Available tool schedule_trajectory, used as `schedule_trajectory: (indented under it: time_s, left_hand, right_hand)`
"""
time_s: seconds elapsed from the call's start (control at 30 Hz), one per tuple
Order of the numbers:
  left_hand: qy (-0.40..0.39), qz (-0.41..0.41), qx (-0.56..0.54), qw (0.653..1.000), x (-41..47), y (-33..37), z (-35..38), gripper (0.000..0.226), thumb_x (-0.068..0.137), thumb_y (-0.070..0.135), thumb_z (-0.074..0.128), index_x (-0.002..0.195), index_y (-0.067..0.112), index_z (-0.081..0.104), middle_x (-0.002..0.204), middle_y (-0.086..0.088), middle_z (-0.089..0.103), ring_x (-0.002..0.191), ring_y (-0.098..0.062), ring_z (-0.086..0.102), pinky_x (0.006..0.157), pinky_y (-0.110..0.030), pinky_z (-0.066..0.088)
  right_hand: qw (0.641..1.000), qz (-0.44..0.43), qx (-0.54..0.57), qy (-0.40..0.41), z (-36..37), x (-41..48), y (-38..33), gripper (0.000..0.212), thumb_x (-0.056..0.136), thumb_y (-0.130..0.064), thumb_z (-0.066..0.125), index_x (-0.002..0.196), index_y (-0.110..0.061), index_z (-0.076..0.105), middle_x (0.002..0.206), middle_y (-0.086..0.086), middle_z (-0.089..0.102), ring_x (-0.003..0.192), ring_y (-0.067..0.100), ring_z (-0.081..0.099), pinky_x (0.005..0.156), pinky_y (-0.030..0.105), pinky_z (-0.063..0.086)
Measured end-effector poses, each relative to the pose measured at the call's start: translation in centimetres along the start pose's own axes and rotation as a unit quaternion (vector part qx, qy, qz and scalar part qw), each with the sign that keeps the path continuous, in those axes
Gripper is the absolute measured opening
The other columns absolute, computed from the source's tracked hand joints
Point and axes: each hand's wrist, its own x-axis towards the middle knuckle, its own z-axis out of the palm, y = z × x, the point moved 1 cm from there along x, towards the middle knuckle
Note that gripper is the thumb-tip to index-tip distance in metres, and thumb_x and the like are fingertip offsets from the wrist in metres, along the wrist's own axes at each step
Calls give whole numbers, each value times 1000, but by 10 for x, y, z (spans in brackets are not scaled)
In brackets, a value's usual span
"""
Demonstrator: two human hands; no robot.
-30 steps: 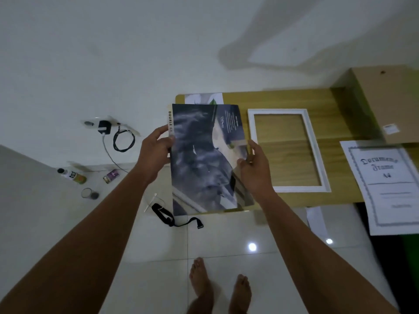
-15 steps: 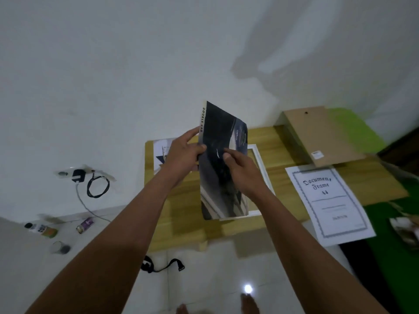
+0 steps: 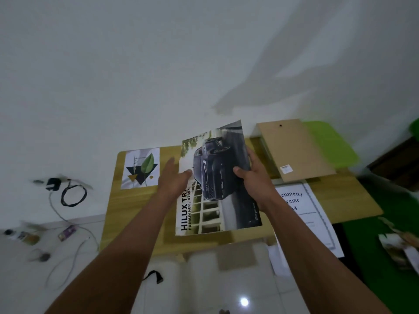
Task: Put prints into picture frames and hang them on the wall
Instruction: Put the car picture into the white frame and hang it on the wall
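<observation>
Far left, on the pale floor, a black charger with its looped cable (image 3: 68, 191) lies by the wall, with small blurred items near it. On the wooden table (image 3: 118, 214), near its back-left corner, a leaf print (image 3: 140, 168) lies flat. The left hand (image 3: 173, 177) reaches forward on a straight arm, fingers spread and loose — it meets the left edge of the truck print (image 3: 217, 184), but whether it grips is unclear. That print, showing a dark pickup and the words "HILUX" and "PRERUNNER / 4TREX", is held just above the table's middle. The right hand (image 3: 254, 177) pinches its right edge, thumb on the front, fingers behind. Further right, a brown backing board (image 3: 294, 150) lies at the wall, and a white document-frame sheet (image 3: 308, 214) hangs over the front edge.
</observation>
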Motion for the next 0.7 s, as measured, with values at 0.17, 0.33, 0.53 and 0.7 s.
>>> schedule_trajectory:
  time_s: [0.17, 0.33, 0.53, 0.7]
  left_hand:
    - [-37, -82, -88, 992, 2, -37, 19, 50, 89, 12, 68, 136, 12, 52, 106, -10, 70, 81, -24, 70, 69, -34, 56]
    - [-23, -43, -4, 999, 16, -72, 29, 60, 82, 13, 75, 137, 19, 52, 85, 6, 69, 75, -17, 70, 75, -40, 58]
    - [6, -6, 108, 994, 50, -104, 42, 65, 77, 20, 79, 136, 24, 52, 105, -3, 73, 82, -17, 66, 75, -28, 49]
    - [-2, -5, 135, 991, 68, -120, 48, 63, 78, 16, 78, 136, 20, 54, 86, 1, 70, 85, -20, 67, 75, -26, 49]
  right_hand:
    - [998, 37, -38, -20, -17, 18, 43, 63, 94, -7, 59, 141, -45, 41, 133, -5, 59, 115, 18, 59, 96, 45, 52]
    - [992, 61, -100, -36, -9, 36, 99, 67, 86, 0, 66, 139, -34, 44, 127, -7, 61, 117, 17, 59, 94, 36, 53]
    - [977, 77, -199, -15, 10, 59, 149, 65, 84, -9, 71, 138, -30, 40, 120, -5, 64, 105, 17, 62, 95, 38, 51]
    - [951, 67, -302, 5, 23, 77, 158, 55, 83, -13, 71, 132, -26, 48, 117, -3, 61, 108, 16, 58, 93, 37, 51]
